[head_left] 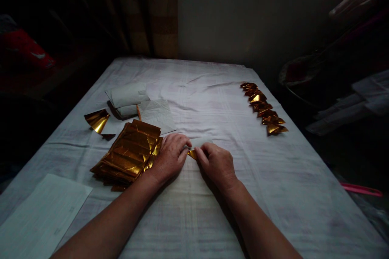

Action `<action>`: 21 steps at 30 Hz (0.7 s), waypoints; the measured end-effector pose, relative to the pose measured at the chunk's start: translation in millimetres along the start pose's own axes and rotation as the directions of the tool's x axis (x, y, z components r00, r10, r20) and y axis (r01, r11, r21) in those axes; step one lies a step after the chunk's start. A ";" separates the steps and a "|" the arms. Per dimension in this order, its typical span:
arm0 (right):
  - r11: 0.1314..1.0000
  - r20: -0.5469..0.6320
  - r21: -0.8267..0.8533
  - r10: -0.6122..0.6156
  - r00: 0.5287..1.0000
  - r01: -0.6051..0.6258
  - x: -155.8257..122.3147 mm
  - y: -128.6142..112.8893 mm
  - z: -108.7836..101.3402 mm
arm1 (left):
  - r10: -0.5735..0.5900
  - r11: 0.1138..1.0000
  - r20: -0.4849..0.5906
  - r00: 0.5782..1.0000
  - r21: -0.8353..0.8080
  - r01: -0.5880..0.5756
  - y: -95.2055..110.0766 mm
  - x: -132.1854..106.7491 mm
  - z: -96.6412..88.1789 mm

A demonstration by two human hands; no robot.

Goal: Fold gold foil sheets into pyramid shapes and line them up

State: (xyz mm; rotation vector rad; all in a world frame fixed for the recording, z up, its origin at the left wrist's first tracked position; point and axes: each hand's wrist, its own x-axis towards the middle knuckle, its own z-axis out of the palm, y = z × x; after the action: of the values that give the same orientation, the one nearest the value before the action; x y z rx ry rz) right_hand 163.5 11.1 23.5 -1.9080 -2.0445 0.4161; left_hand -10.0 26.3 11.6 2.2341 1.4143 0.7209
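My left hand (172, 154) and my right hand (216, 162) meet near the middle of the cloth-covered table. Between their fingertips is a small sheet of gold foil paper (192, 154), with one gold corner turned over and its pale back (200, 141) showing beyond the fingers. Both hands pinch it; most of the sheet is hidden under them. Right beside my left wrist lies a thick stack of creased gold foil paper (130, 151). Along the table's right side runs a row of folded gold foil pieces (261, 107), overlapping one another.
Loose pale sheets (129, 95) and a curled gold foil piece (97, 120) lie behind the stack. A white sheet (45, 214) rests at the front left. A pink handle (361, 189) shows past the right edge. Curtain and wall stand behind the table.
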 end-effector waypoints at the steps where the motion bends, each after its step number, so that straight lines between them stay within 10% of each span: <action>1: 1.000 -0.007 0.024 -0.002 1.000 0.003 1.1 2.1 -1.0 | 0.007 1.000 -0.001 1.000 0.002 -0.007 -0.2 0.0 0.0; 11: 0.959 -0.041 0.242 0.161 0.986 -0.146 18.0 44.0 -20.1 | 0.067 0.998 -0.039 0.997 0.016 -0.067 -4.0 0.0 3.9; 21: 0.713 0.294 0.622 0.173 0.940 -0.325 23.3 58.9 -34.8 | 0.071 0.997 -0.065 0.995 0.042 -0.069 -3.5 -0.7 3.6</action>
State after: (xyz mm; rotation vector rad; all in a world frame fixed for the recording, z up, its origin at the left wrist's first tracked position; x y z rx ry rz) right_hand 230.0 38.3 31.3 -1.7084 -1.4229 1.2838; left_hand -10.5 27.0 6.6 2.3204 1.3989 0.8038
